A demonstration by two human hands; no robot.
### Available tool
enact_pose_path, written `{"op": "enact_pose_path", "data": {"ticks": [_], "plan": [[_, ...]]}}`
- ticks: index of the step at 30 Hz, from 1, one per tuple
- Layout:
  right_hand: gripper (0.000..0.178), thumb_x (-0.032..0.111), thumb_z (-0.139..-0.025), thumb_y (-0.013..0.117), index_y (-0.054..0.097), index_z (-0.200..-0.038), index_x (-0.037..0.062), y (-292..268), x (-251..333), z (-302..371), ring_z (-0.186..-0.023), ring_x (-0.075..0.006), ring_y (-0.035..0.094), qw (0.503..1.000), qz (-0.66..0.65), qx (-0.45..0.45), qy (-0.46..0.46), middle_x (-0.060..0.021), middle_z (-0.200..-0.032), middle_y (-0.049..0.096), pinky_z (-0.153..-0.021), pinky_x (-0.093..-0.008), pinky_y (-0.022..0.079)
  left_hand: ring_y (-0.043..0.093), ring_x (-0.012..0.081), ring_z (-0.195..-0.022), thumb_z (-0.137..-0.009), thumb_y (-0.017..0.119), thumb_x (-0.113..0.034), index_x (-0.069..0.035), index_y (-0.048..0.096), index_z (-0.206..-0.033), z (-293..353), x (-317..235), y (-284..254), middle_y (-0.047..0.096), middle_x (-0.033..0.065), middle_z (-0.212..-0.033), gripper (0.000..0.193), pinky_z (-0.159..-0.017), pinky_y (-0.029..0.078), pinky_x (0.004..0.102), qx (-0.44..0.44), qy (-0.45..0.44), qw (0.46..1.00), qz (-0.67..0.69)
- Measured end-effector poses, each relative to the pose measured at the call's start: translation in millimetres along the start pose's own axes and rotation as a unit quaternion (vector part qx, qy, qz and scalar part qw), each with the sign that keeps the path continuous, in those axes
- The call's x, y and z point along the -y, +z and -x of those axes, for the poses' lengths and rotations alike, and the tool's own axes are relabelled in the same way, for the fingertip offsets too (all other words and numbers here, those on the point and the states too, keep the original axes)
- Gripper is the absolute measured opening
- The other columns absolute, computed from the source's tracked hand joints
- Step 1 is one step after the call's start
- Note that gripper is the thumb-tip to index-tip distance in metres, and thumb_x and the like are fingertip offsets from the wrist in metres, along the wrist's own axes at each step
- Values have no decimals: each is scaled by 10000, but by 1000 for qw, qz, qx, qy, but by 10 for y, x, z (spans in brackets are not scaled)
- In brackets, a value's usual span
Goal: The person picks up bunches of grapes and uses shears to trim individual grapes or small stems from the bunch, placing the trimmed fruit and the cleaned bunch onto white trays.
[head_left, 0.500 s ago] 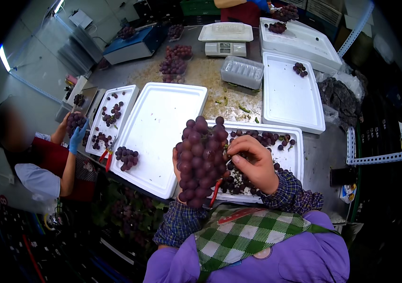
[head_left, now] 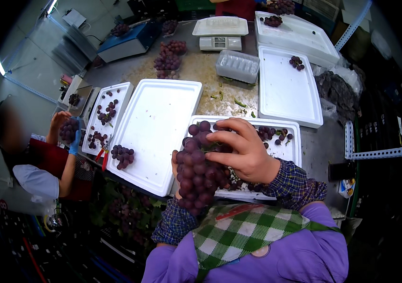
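Note:
A large bunch of dark purple grapes (head_left: 196,172) hangs upright in front of my chest. My left hand (head_left: 176,165) supports it from behind; only a few fingertips show at its left side, and the rest is hidden by the fruit. Across the bunch's upper right lies my right hand (head_left: 246,151), its bent fingers and thumb closed on grapes there. Beneath my hands is a white foam tray (head_left: 297,158) with loose grapes (head_left: 276,133) and stem scraps, partly covered by the bunch and my right hand.
Left of me, a white tray (head_left: 158,127) bears a small grape cluster (head_left: 122,156). Red-handled snips (head_left: 103,154) lie beside a narrower tray (head_left: 124,101). A co-worker (head_left: 45,165) holds grapes there. Farther off are a scale (head_left: 220,35), clear plastic boxes (head_left: 238,66) and another tray (head_left: 288,85).
My right hand has moved from a pinch beside the bunch up and over onto its grapes. The red handle below the bunch no longer shows. The co-worker's bare hand has risen off their grapes.

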State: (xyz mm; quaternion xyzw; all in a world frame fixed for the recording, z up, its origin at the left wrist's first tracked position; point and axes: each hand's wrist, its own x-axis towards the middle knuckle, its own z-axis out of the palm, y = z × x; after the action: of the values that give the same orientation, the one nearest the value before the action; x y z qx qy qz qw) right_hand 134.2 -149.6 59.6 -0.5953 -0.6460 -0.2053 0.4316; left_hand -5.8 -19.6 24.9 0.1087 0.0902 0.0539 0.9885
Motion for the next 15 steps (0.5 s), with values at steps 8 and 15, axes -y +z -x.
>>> {"op": "enact_pose_path", "data": {"ticks": [8,15], "plan": [[278,31,-658,709,707,-935,53,-89,-37,75,-1061,-359,606,996,-51,-58,-43,-119,-1104,658,-828,-482,528,663,216,-807,-992,532,-391,-76,432,-1358,153,77,-12,583,117,-1150,494,-610,585,351,-23,118,904,-411],[310,-70,-634,633,708,-913,41,-85,6,170,-1005,-330,625,989,-107,-91,46,-108,-1036,670,-823,-428,538,610,170,-595,-990,551,-424,-73,585,-1056,221,-111,-164,586,31,-712,358,-473,472,279,3,-92,951,-296]]}}
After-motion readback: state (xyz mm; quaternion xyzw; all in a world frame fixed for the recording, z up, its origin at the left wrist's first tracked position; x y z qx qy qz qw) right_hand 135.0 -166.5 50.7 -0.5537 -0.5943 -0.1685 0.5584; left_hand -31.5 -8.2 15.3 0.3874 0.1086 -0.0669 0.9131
